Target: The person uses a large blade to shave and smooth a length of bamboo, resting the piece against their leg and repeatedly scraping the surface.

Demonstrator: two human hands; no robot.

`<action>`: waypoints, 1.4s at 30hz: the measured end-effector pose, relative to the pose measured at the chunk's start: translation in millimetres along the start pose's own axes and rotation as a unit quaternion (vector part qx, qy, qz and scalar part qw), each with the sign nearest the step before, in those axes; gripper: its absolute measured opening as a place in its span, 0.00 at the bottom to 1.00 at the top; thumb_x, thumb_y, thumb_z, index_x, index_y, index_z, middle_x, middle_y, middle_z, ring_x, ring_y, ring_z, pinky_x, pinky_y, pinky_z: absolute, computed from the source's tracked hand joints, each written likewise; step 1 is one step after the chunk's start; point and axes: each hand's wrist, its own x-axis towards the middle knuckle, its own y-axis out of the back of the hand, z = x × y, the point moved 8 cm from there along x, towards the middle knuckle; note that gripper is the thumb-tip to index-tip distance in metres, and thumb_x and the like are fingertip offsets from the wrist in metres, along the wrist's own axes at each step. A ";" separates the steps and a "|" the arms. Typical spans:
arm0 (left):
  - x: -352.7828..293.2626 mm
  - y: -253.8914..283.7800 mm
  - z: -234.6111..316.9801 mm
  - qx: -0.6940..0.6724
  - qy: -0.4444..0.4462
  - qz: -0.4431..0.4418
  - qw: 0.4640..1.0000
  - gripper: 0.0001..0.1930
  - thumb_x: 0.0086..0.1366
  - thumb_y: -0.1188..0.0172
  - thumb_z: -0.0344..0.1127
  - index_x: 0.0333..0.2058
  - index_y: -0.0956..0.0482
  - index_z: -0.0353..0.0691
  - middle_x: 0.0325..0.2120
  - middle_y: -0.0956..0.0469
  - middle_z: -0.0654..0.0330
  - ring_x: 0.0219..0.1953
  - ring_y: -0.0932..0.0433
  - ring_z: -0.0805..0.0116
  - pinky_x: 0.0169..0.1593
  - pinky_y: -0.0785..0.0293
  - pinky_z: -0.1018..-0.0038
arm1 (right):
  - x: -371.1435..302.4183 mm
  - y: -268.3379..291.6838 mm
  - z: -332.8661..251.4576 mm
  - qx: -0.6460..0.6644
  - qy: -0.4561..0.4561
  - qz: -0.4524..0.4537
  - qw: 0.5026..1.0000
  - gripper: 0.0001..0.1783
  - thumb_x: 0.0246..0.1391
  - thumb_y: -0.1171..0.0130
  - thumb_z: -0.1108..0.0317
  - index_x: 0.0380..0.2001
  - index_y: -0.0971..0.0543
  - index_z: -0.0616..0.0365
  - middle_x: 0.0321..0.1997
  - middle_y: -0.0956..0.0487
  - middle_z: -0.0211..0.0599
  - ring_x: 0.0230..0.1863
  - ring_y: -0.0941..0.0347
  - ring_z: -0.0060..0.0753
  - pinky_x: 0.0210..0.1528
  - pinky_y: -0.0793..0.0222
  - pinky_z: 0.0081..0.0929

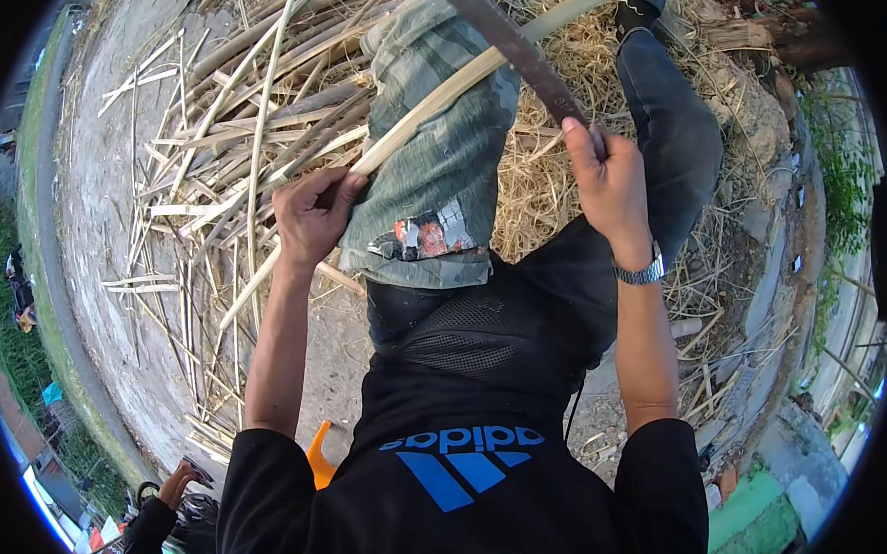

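The left hand (pixel 314 213), left of centre in the frame, is closed, its fingers curled and its thumb pressed down around the near part of a pale strip of wood (pixel 447 91). The strip slants from there up to the top edge, right of centre. The right hand (pixel 611 178), right of centre, is wrapped in a fist around the near end of a long dark blade (pixel 529 64), with the thumb laid along it; the grip inside the fist is mostly hidden. The blade runs to the top edge and crosses the strip at upper centre; whether the 2 touch, I cannot tell. A camouflage cloth (pixel 431 204) covers 1 leg beneath the strip, while the other leg, in dark trousers (pixel 677 122), reaches to the upper right. A metal watch (pixel 641 269) circles the right wrist. Loose sticks (pixel 291 116) lie heaped at upper left, and curly shavings (pixel 543 195) spread between the legs. An orange object (pixel 320 457) shows at lower left of centre.
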 end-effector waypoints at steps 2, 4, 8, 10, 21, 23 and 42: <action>4.6 -3.8 8.4 0.017 -0.014 -0.013 1.000 0.10 0.64 0.27 0.35 0.33 0.13 0.33 0.21 0.15 0.58 0.23 0.17 0.74 0.29 0.23 0.76 | 16.2 11.0 19.6 0.061 -0.075 0.074 0.993 0.30 0.68 0.41 0.49 0.20 0.24 0.65 0.11 0.33 0.33 0.16 0.40 0.23 0.21 0.43 0.34; 11.1 -7.6 7.7 0.008 -0.026 -0.022 0.999 0.10 0.64 0.27 0.36 0.33 0.12 0.34 0.21 0.15 0.58 0.23 0.17 0.74 0.29 0.23 0.76 | 27.2 14.7 25.7 0.069 -0.082 0.106 0.989 0.31 0.68 0.41 0.49 0.20 0.25 0.66 0.11 0.33 0.33 0.15 0.39 0.23 0.21 0.44 0.34; 13.6 -14.1 5.1 0.038 -0.051 -0.051 0.997 0.10 0.64 0.26 0.36 0.32 0.12 0.35 0.20 0.16 0.58 0.21 0.19 0.74 0.28 0.25 0.75 | 2.0 -22.1 18.5 0.082 -0.035 0.050 0.995 0.32 0.67 0.41 0.48 0.17 0.28 0.64 0.11 0.35 0.36 0.15 0.38 0.27 0.21 0.43 0.38; 14.6 -13.8 1.7 0.018 -0.057 -0.042 0.997 0.10 0.63 0.26 0.37 0.32 0.12 0.35 0.20 0.17 0.58 0.21 0.21 0.74 0.28 0.25 0.74 | -9.1 -27.0 -0.9 0.035 0.032 0.028 0.998 0.32 0.66 0.40 0.48 0.17 0.28 0.63 0.11 0.35 0.36 0.15 0.40 0.27 0.21 0.44 0.37; 31.6 -11.5 16.9 0.018 -0.028 -0.117 0.993 0.10 0.66 0.28 0.34 0.37 0.13 0.30 0.19 0.20 0.66 0.22 0.29 0.83 0.25 0.34 0.80 | 20.6 -32.9 15.6 0.119 -0.029 0.046 0.991 0.31 0.66 0.40 0.47 0.18 0.26 0.64 0.12 0.31 0.37 0.16 0.33 0.30 0.23 0.40 0.37; 28.8 -9.9 12.5 0.008 0.009 -0.129 0.992 0.11 0.67 0.29 0.35 0.38 0.12 0.30 0.20 0.20 0.67 0.24 0.28 0.84 0.27 0.34 0.80 | -8.9 -53.0 -14.9 0.063 0.020 -0.019 0.998 0.29 0.64 0.38 0.50 0.19 0.26 0.64 0.12 0.31 0.38 0.16 0.36 0.31 0.23 0.40 0.38; 25.8 6.6 101.5 -0.027 0.112 -0.091 0.989 0.12 0.71 0.34 0.37 0.41 0.16 0.30 0.19 0.21 0.64 0.24 0.26 0.82 0.27 0.33 0.80 | -17.9 -14.3 -61.9 0.396 -0.027 -0.001 0.918 0.17 0.65 0.33 0.60 0.30 0.25 0.59 0.21 0.27 0.25 0.16 0.37 0.09 0.17 0.42 0.14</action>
